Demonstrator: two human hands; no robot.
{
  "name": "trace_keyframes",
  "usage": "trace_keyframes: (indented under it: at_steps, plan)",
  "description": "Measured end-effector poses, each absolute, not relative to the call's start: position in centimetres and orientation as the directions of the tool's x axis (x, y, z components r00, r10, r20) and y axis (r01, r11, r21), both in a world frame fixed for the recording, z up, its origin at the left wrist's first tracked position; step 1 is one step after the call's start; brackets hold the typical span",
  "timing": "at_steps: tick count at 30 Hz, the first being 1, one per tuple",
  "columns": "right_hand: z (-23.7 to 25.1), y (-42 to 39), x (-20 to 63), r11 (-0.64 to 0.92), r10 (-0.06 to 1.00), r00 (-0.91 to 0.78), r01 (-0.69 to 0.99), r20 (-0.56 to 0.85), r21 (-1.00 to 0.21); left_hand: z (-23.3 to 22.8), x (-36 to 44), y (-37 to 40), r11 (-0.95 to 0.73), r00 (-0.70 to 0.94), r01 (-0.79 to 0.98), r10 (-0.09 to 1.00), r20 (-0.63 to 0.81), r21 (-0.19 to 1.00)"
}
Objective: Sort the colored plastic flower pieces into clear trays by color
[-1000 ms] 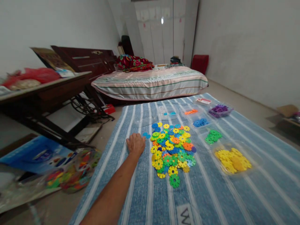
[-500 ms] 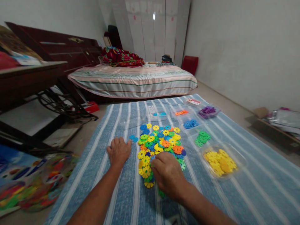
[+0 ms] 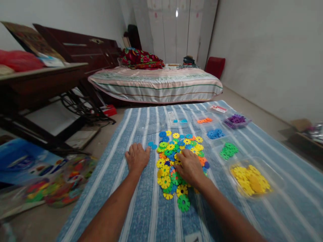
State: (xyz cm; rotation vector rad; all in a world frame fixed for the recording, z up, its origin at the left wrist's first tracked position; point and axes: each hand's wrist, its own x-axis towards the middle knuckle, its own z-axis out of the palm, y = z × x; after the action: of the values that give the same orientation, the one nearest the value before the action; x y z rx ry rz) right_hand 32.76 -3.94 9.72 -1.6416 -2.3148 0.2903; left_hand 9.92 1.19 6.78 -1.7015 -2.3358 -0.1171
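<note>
Colourful flower-shaped plastic discs lie in a loose pile (image 3: 165,181) on the striped cloth, mostly yellow, green, blue and orange. My right hand (image 3: 191,167) is over the pile's middle. Its thumb and forefinger reach down to the discs, with yellow showing beside the fingertips; the other fingers are curled, and what they hold is hidden. Left of the pile, my left hand (image 3: 137,158) rests on the cloth, fingers spread a little, holding nothing. Two blue discs (image 3: 152,145) lie near its thumb. A green disc (image 3: 183,203) sits at the pile's near end.
Along the right stand clear tubs of yellow (image 3: 251,181), green (image 3: 229,151), blue (image 3: 215,134), purple (image 3: 236,120) and orange discs (image 3: 204,120). Another tub with light-blue discs (image 3: 180,121) is behind the pile. A bed (image 3: 161,84) lies beyond, and a sewing table (image 3: 45,72) stands left.
My right hand has moved forward over the pile, uncovering yellow and green discs at its near end. My left hand stays on the cloth. The view has turned slightly left.
</note>
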Motion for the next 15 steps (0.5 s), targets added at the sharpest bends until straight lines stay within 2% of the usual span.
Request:
trace_keyframes:
  at_steps: [8,12,15]
  plan:
    - [9.71,-4.15,32.97,0.341,0.938,-0.343,0.880,0.053,-0.331,6.73,10.09,0.99,0.323,-0.296,0.944,0.921,0.251,-0.072]
    - [9.63,-4.19,32.96,0.352,0.936,-0.338,0.877,0.100,-0.328,6.43,9.88,1.06,0.313,-0.286,0.948,0.919,0.270,-0.062]
    - [9.16,-4.22,32.82,0.382,0.923,-0.346,0.880,0.169,-0.283,6.22,9.73,1.09,0.308,-0.284,0.950,0.918,0.276,-0.048]
